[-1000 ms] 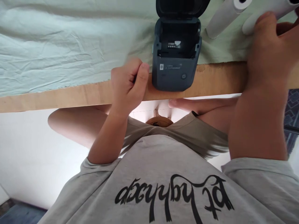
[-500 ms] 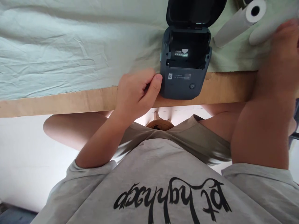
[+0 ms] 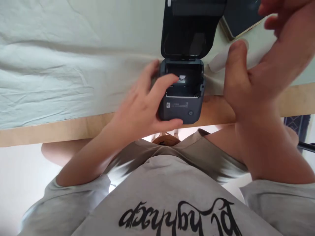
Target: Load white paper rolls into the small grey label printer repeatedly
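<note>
A small dark grey label printer [image 3: 180, 111] stands at the table's front edge. Its black lid [image 3: 189, 36] is raised, and the paper compartment shows no roll inside. My left hand [image 3: 140, 105] grips the printer's left side, thumb along the front edge and index finger reaching over the compartment. Over to the right, my right hand [image 3: 256, 72] is raised with thumb and fingers apart, holding nothing that I can see. White paper rolls lie beneath and beside it; one white roll [image 3: 218, 61] is partly covered by the thumb.
A dark flat object with a gold-coloured edge [image 3: 240, 16] lies behind the rolls. Pale green cloth [image 3: 73, 65] covers the table, leaving a bare wooden strip [image 3: 61, 131] along the front. A stool [image 3: 166, 140] shows below.
My left hand has opened from a curled pose beside the printer and spread onto it. My right hand has come inward from the far right. The printer appears lower in view.
</note>
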{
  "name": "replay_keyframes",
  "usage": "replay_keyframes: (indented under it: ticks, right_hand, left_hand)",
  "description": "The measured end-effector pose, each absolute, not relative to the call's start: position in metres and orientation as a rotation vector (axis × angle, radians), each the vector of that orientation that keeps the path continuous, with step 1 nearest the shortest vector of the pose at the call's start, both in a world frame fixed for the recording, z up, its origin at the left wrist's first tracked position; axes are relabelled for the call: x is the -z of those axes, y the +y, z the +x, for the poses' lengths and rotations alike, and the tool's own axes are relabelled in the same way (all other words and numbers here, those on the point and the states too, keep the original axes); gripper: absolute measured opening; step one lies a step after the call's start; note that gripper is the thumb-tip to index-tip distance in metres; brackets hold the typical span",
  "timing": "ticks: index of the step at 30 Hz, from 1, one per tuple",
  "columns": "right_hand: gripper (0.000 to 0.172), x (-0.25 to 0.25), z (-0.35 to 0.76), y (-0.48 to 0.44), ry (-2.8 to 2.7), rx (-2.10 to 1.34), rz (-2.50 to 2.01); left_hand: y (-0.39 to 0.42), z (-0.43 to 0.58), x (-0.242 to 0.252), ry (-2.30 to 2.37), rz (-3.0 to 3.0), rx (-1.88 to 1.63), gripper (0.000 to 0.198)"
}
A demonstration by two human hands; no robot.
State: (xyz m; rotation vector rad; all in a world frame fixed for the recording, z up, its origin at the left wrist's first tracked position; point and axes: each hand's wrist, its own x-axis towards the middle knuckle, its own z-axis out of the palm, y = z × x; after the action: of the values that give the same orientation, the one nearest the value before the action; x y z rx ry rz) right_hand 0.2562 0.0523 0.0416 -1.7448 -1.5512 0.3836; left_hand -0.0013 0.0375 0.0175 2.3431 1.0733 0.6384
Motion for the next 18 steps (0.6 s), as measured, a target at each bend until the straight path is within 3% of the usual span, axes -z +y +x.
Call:
replay_keyframes:
  ticks: [4, 8, 14, 18]
  right_hand:
    - [0.043, -0.021, 0.262, 0.061, -1.925, -0.084, -1.586]
    - [0.051, -0.008, 0.264, 0.063, -1.895, -0.186, -1.58]
    - [0.038, -0.008, 0.263, 0.062, -1.898, -0.188, -1.645]
    - [0.051, 0.002, 0.266, 0.066, -1.887, -0.311, -1.418]
  left_hand:
    - [0.036, -0.006, -0.007, 0.973, 2.36, -0.579, 0.08]
    - [0.034, -0.009, -0.001, 0.986, 2.363, -0.696, 0.08]
    - [0.034, -0.012, -0.001, 0.982, 2.348, -0.668, 0.049]
    - [0.036, -0.015, -0.004, 0.934, 2.348, -0.665, 0.045]
